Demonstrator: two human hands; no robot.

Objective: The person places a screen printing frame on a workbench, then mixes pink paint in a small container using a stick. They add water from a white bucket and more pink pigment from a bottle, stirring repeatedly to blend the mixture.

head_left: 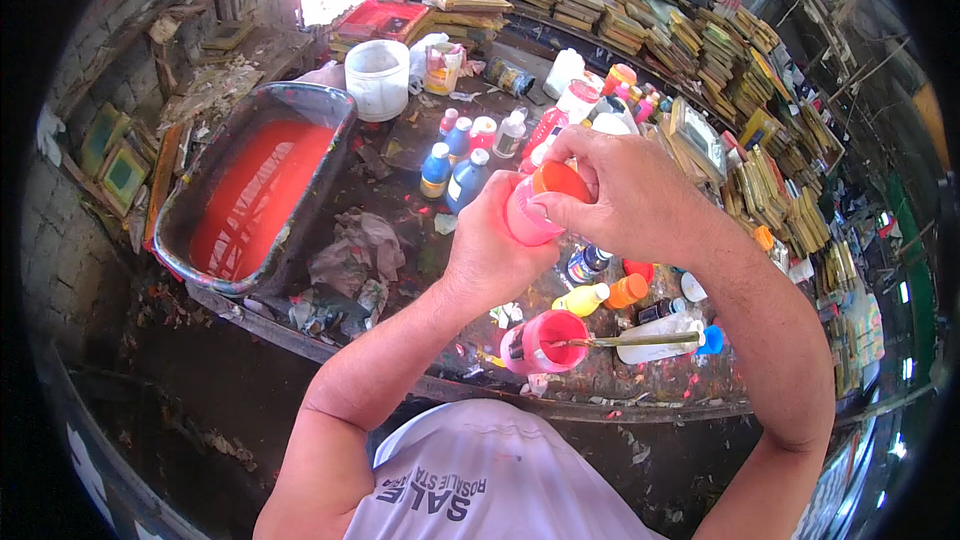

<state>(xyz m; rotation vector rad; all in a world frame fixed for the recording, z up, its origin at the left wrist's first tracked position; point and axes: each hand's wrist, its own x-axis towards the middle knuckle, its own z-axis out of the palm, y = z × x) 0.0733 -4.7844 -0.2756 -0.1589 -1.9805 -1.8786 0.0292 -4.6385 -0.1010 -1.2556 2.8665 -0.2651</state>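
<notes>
My left hand (492,255) is wrapped round a bright pink plastic jar (528,218), raised over the worktable. On the jar's top is an orange screw lid (561,181), gripped between the thumb and fingers of my right hand (630,185). Whether the lid is loose or tight I cannot tell. Below my hands, near the table's front edge, stands an open pink container (545,342) with a stick (640,340) leaning out of it to the right. A yellow bottle (582,299) and an orange-capped bottle (627,290) lie just behind it.
At the left sits a dark basin (335,125) holding red-orange liquid. A white bucket (378,80) and blue bottles (467,180) stand behind my left hand. A crumpled rag (360,252) lies beside the basin. Stacks of wooden frames (600,15) line the back and right.
</notes>
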